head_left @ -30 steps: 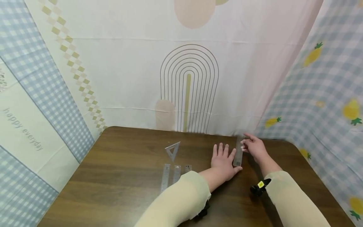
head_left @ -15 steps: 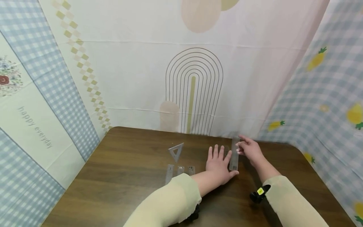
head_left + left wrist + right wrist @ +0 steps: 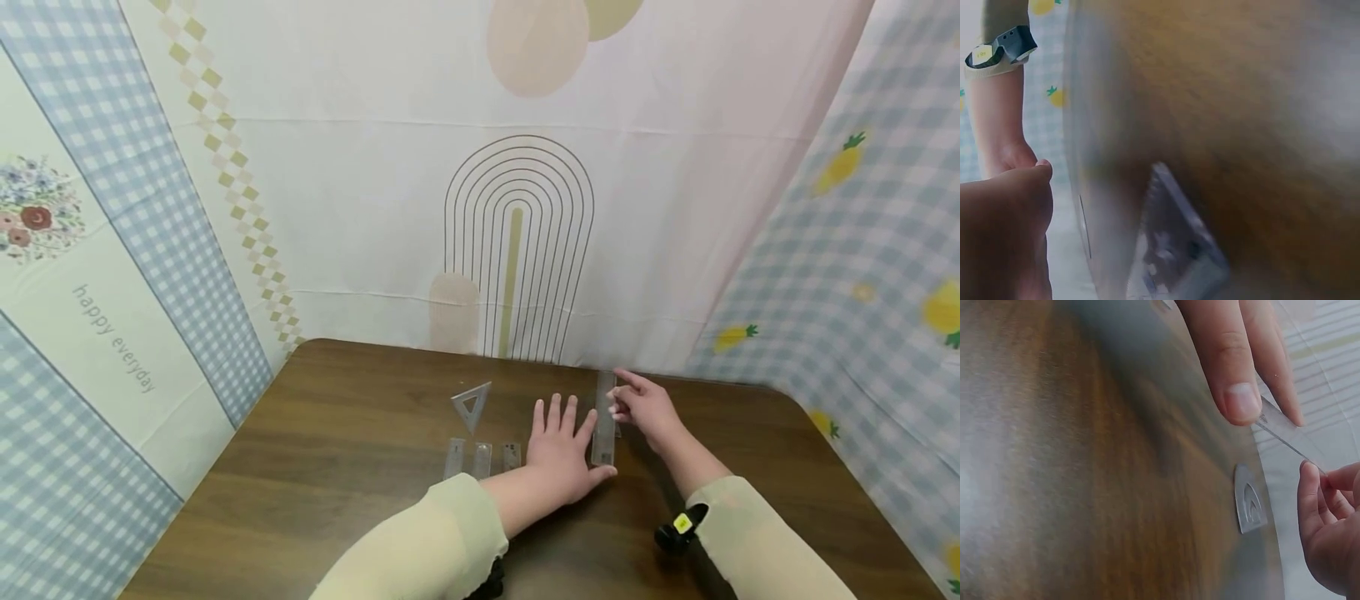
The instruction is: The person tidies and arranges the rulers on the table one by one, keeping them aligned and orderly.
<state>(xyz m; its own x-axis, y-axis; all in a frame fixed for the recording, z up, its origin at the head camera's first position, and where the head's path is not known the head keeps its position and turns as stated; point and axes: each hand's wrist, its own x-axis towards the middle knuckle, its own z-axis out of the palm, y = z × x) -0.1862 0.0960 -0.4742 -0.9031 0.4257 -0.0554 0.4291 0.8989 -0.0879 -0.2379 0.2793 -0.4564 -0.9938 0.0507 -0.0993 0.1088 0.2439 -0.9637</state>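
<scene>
A long clear ruler (image 3: 603,417) lies lengthwise on the brown table (image 3: 337,483), right of centre. My right hand (image 3: 643,407) pinches its far part between thumb and fingertips. In the right wrist view the ruler (image 3: 1285,430) slants up off the wood to my right hand's fingertips (image 3: 1325,487). My left hand (image 3: 558,448) lies flat on the table with straight fingers, its thumb side against the ruler's near end. The left wrist view is blurred and shows my left thumb (image 3: 1007,225) and a clear ruler end (image 3: 1175,250).
A small clear set square (image 3: 471,403) lies left of my left hand. Three short clear rulers (image 3: 482,458) lie side by side in front of it. Patterned cloth walls (image 3: 517,250) close in the table at the back and on both sides. A black band (image 3: 678,529) sits on my right wrist.
Both hands and the long ruler have slid left across the table, closer to the set square and the short rulers. The head camera has tilted up slightly.
</scene>
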